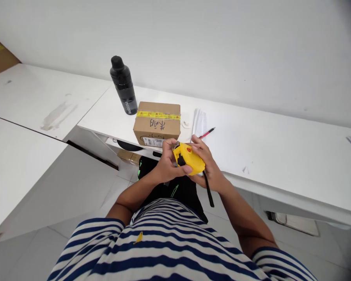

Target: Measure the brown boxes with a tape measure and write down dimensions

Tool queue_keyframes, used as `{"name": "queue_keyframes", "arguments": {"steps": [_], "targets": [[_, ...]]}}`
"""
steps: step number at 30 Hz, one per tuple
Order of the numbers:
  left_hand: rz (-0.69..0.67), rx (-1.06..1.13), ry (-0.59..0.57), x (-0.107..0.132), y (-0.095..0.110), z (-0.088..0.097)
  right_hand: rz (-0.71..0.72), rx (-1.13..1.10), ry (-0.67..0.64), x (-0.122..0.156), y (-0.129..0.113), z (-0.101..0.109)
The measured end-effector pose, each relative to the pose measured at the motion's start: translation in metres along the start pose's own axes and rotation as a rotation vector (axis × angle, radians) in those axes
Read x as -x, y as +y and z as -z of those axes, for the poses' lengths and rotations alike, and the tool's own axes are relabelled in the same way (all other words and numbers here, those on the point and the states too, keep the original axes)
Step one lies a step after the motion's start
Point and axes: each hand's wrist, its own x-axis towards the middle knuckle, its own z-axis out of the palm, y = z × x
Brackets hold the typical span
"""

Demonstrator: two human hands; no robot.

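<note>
A yellow tape measure (193, 160) with a red button and a black wrist strap is held in front of my body, just off the desk's front edge. My left hand (168, 164) grips its left end, the thumb lying along the lower side and the fingers near the metal tip. On the other side, my right hand (209, 166) is wrapped round the case, and the strap hangs below it. Just beyond my left hand sits a closed cardboard box (160, 119) with yellow tape, handwriting and a label.
A black bottle (124, 86) stands left of the box. Right of the box are a small white round item (186, 124), papers (199, 121) and a red and black pencil (207, 132) on the white desk (280, 156). A wall runs behind. Another white surface (23, 156) adjoins at left.
</note>
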Motion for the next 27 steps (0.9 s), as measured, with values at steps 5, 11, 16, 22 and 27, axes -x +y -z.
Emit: {"name": "queue_keyframes", "arguments": {"steps": [5,11,16,22,27], "targets": [[0.002,0.03,-0.04,0.011,0.024,0.026,0.116,0.176,0.069,-0.013,0.007,-0.013],[0.053,-0.053,0.076,0.035,0.052,0.077,0.061,0.083,-0.094,-0.013,0.008,-0.009],[0.053,-0.091,0.438,0.024,0.089,0.135,-0.345,-0.111,0.085,-0.013,0.038,0.021],[0.118,-0.047,0.662,-0.027,0.107,0.205,-0.543,-0.393,0.459,-0.042,0.097,0.046],[0.219,-0.117,0.713,-0.052,0.087,0.22,-0.525,-0.355,0.431,-0.07,0.109,0.039]]}}
